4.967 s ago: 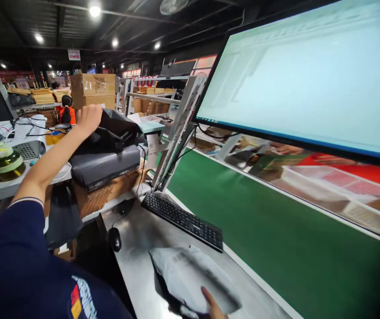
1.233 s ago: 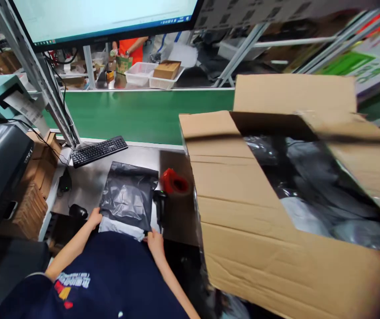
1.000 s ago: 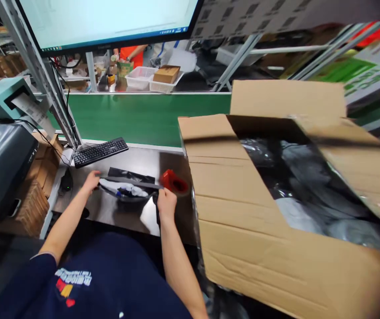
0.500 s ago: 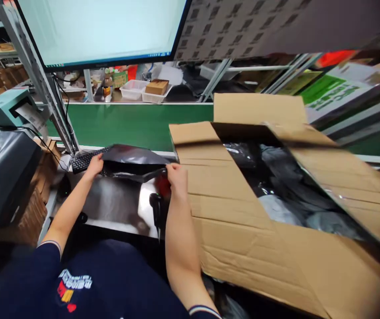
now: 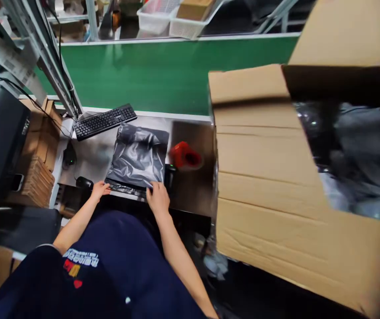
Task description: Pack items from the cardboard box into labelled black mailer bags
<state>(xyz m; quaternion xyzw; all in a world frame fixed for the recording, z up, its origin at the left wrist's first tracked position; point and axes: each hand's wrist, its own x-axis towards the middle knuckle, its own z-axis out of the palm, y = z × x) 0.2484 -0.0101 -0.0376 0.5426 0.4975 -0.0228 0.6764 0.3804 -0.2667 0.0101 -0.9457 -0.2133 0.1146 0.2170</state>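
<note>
Two hands at near worktop edge: left hand (image 5: 99, 190) and right hand (image 5: 158, 198) pinch black poly mailer (image 5: 139, 156) bottom corners. I judge it light, floppy, slick; hold corners.

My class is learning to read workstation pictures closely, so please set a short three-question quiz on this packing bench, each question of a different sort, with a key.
1. True or false: the grey bag lies flat on the bench.
2. What lies just right of the bag? A) red tape roll B) keyboard C) mouse
3. Fill in: the left hand and right hand both rest at the bag's ____ edge.

Key
1. True.
2. A. The keyboard lies behind the bag, the mouse to its left.
3. Near, the edge closest to the person.
</note>
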